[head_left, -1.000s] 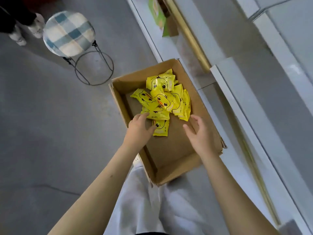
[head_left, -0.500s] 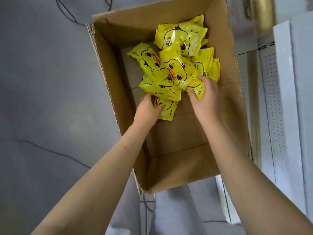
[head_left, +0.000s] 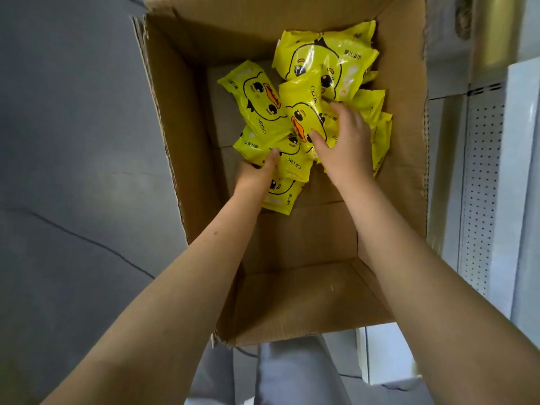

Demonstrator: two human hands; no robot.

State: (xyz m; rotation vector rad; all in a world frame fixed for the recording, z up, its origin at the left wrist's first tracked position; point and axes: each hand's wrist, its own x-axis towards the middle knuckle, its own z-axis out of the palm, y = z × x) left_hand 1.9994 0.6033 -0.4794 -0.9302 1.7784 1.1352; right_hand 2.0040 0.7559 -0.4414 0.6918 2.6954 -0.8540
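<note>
packs [head_left: 306, 112]: glossy yellow, printed with duck faces, heaped at the 12 o'clock end of the box [head_left: 292, 302].
left hand [head_left: 257, 173]: gripped one at the heap's 7 o'clock edge.
right hand [head_left: 344, 141]: clutched the top one.
change: right hand had moved in from the heap's 4 o'clock edge.

The yellow duck-printed plastic-film packets [head_left: 321, 62] are glossy. Their thin, smooth wrap crinkles and throws white glints, most on the topmost one. The open brown cardboard box [head_left: 292, 302] is matt, dry paper board, with a fluted, frayed cut edge along its left wall and creased flaps. The grey floor [head_left: 73, 141] looks matt and fairly smooth, like painted concrete, crossed by a thin dark line. The white perforated shelf panel [head_left: 482, 185] looks like painted sheet metal with a dull satin finish. The gold-coloured tube [head_left: 496, 24] is shiny and metallic. The pale grey trousers [head_left: 292, 375] are soft, matt cloth.
</note>
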